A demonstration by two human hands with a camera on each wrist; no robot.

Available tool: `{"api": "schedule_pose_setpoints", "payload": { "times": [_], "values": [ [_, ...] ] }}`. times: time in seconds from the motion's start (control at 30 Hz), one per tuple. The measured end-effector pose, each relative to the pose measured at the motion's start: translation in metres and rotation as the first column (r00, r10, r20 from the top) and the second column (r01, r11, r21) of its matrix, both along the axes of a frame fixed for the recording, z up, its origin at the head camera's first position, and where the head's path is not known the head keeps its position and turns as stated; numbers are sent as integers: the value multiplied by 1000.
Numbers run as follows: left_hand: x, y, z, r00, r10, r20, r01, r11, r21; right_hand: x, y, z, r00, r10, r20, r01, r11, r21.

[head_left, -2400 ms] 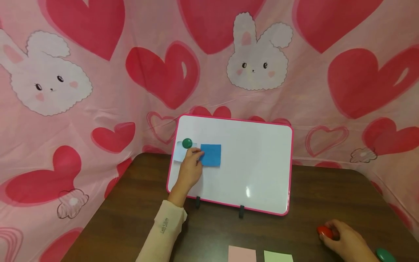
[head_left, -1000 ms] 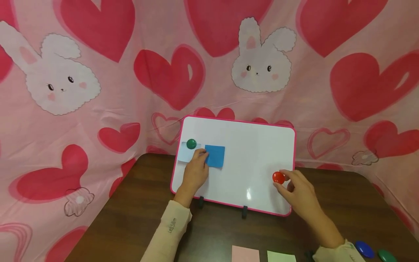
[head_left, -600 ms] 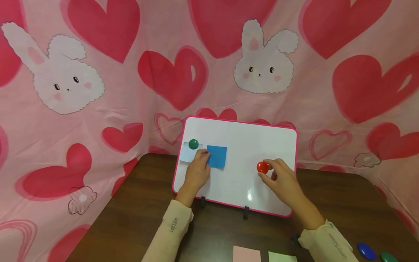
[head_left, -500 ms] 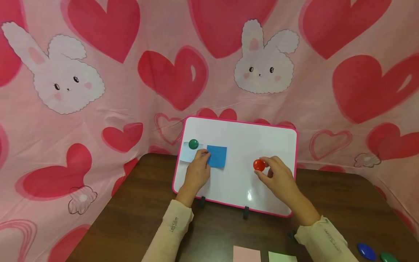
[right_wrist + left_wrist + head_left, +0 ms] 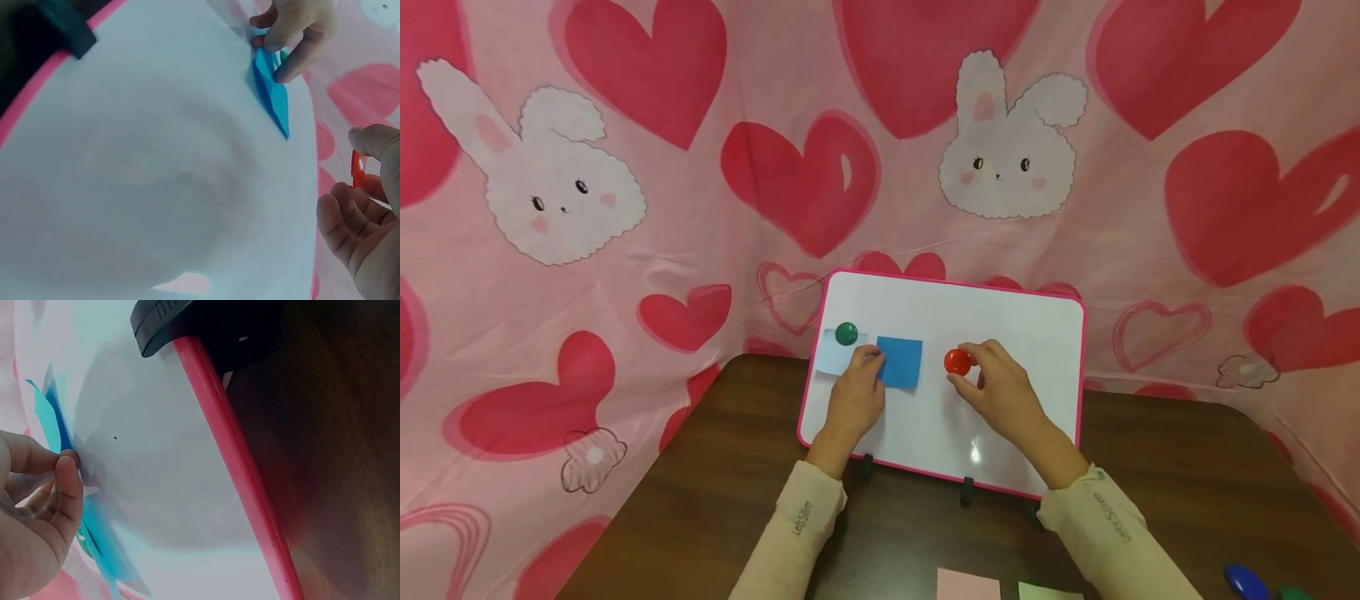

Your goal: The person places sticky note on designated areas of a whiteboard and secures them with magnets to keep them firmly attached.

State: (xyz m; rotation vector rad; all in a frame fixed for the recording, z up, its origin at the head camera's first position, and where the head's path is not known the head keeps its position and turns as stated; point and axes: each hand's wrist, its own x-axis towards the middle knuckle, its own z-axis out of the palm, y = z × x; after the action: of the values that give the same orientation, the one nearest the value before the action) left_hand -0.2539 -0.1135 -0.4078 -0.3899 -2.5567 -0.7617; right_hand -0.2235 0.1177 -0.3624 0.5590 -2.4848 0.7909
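Note:
A blue sticky note (image 5: 901, 363) lies against the whiteboard (image 5: 1000, 333), its left edge pinched between the thumb and fingers of my left hand (image 5: 854, 398). In the left wrist view that note (image 5: 47, 415) bends away from the board. My right hand (image 5: 1006, 392) holds a round red magnet (image 5: 957, 362) by its rim, just right of the note. The right wrist view shows the magnet (image 5: 357, 169) edge-on, apart from the board. A pale blue note (image 5: 835, 357) hangs under a green magnet (image 5: 846, 333) at the board's left, partly hidden by my left hand.
The pink-framed board stands on dark feet (image 5: 967, 490) on a brown wooden table (image 5: 700, 500). A pink note (image 5: 967, 585) and a pale green note (image 5: 1048, 592) lie at the front. A blue magnet (image 5: 1246, 581) and a green magnet (image 5: 1295, 593) sit front right.
My right hand has picked up the red magnet from the table at right and carried it left across the board, close to the blue note. My left hand has kept hold of the note.

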Motion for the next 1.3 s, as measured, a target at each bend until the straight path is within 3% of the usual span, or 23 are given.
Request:
{"api": "schedule_pose_setpoints", "payload": {
  "times": [0.2, 0.43, 1.03, 1.3],
  "values": [
    [-2, 0, 0, 1000, -5, -9, 5, 1000, -5, -13, -17, 4, 996, 52, -67, -51, 999, 17],
    [-2, -1, -2, 999, 3, 35, -2, 1000, -10, -22, -28, 6, 997, 65, -40, -63, 998, 31],
    [0, -2, -3, 1000, 2, 25, -1, 1000, -27, -48, -60, 6, 998, 65, -7, -63, 989, 134],
    [0, 0, -1, 999, -1, 38, 2, 1000, -32, -55, -70, -1, 997, 65, -43, -56, 983, 176]
  ]
}}
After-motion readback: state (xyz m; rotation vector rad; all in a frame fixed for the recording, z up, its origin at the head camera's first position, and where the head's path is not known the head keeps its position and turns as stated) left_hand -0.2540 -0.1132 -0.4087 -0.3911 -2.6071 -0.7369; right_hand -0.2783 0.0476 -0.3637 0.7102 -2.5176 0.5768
